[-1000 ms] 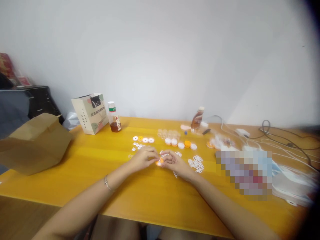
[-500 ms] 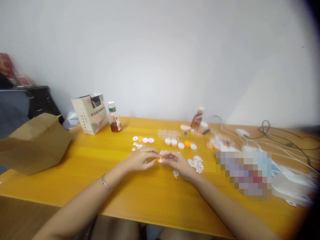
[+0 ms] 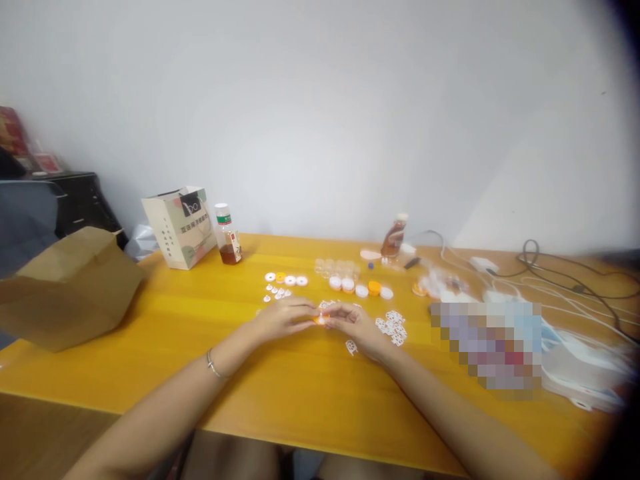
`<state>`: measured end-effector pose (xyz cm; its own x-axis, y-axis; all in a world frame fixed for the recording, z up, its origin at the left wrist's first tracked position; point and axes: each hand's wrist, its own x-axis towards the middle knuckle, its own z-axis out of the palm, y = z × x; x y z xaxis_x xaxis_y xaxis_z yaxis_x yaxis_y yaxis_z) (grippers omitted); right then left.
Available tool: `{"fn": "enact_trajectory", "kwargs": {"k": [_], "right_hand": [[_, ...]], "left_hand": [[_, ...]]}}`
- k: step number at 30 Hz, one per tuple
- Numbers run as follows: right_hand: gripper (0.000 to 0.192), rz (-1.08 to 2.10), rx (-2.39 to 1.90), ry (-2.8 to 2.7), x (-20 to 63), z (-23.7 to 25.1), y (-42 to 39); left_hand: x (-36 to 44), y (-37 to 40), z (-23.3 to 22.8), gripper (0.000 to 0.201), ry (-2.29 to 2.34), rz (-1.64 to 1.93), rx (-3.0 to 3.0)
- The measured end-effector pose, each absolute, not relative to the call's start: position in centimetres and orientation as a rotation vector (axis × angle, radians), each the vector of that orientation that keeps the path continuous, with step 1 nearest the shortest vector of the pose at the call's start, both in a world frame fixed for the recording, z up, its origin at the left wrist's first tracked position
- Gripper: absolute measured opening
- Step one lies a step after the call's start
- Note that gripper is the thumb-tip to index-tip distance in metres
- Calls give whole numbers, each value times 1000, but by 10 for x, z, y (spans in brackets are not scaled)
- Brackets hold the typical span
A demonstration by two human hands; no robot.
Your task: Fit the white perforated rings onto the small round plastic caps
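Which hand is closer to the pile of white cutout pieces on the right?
Right. The right hand is just left of the white pile; the left hand is farther left, on the other side of the orange piece.

Cannot make out the blurred orange piece (image 3: pixel 321 320), partly covered by left grip (image 3: pixel 287 317) and right grip (image 3: pixel 355 328). Cannot fully see white cutouts (image 3: pixel 327 305) just behind the piece. Cannot read the pixelated patch (image 3: pixel 493 350) to the piece's right, nor trace the brown bag (image 3: pixel 75 290), well left, past the picture's edge.
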<state>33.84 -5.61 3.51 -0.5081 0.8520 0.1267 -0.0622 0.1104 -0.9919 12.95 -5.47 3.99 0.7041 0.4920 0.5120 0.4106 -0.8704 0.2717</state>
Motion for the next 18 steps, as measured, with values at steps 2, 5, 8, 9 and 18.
{"fn": "enact_trajectory", "kwargs": {"k": [2, 5, 8, 9, 18], "right_hand": [[26, 1511, -784, -1627, 339, 34, -55], [29, 1554, -782, -1627, 341, 34, -54], [34, 1577, -814, -1629, 343, 36, -54], [36, 1576, -822, -1627, 344, 36, -53], [40, 1485, -889, -1501, 347, 35, -46]], "left_hand": [[130, -54, 38, 24, 730, 914, 2787], [131, -53, 37, 23, 732, 913, 2786], [131, -54, 37, 25, 769, 869, 2763], [131, -54, 37, 27, 791, 859, 2751], [131, -49, 32, 35, 1057, 996, 2663]]}}
